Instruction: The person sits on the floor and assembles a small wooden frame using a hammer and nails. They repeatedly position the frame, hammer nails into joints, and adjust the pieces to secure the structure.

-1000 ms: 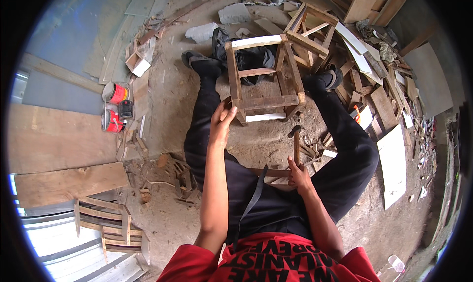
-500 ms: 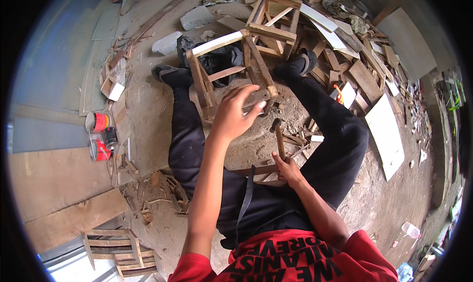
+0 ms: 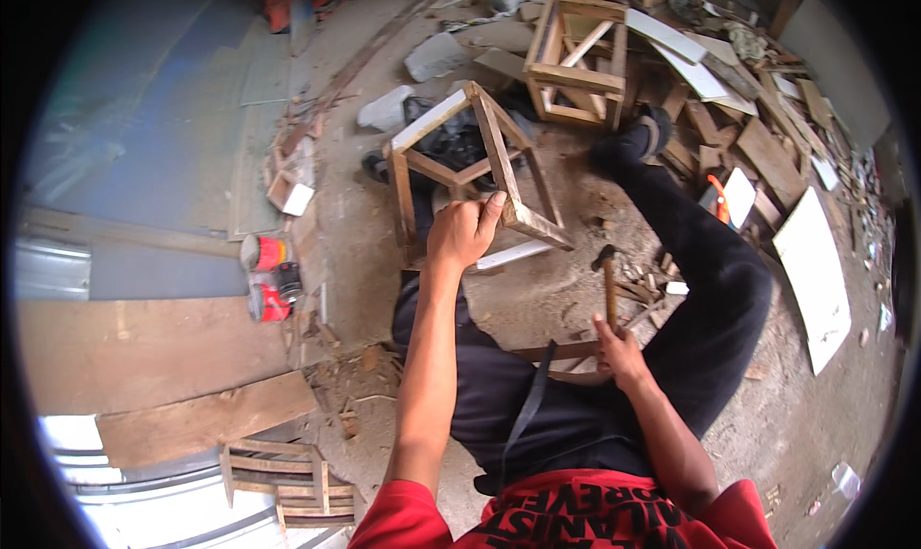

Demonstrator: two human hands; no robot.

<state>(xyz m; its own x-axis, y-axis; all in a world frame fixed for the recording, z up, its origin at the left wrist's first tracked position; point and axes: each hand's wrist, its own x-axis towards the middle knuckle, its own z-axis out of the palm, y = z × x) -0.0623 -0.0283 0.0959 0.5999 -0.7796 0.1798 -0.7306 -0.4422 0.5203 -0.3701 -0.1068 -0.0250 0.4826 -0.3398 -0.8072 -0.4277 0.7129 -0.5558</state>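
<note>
My left hand (image 3: 464, 231) is closed around a bar at the near side of a wooden stool frame (image 3: 506, 170). The frame is tilted between my legs, with a white strip along its far top bar. My right hand (image 3: 620, 350) grips the wooden handle of a hammer (image 3: 610, 295), its dark head pointing away from me above the floor. The hammer stays apart from the frame. Under my right hand lies a flat wooden piece (image 3: 566, 351) across my lap, partly hidden.
A second wooden frame (image 3: 578, 73) stands beyond my right foot. Scrap boards (image 3: 772, 156) pile up at the right, with a white panel (image 3: 814, 280) nearer. Paint cans (image 3: 265, 253) stand at the left. Stone blocks (image 3: 436, 58) and a black bag (image 3: 451, 137) lie ahead.
My left hand has gone from open fingers over the stool frame to a grip on it. The frame has turned and tilted. My right hand still holds the hammer. The view has shifted left.
</note>
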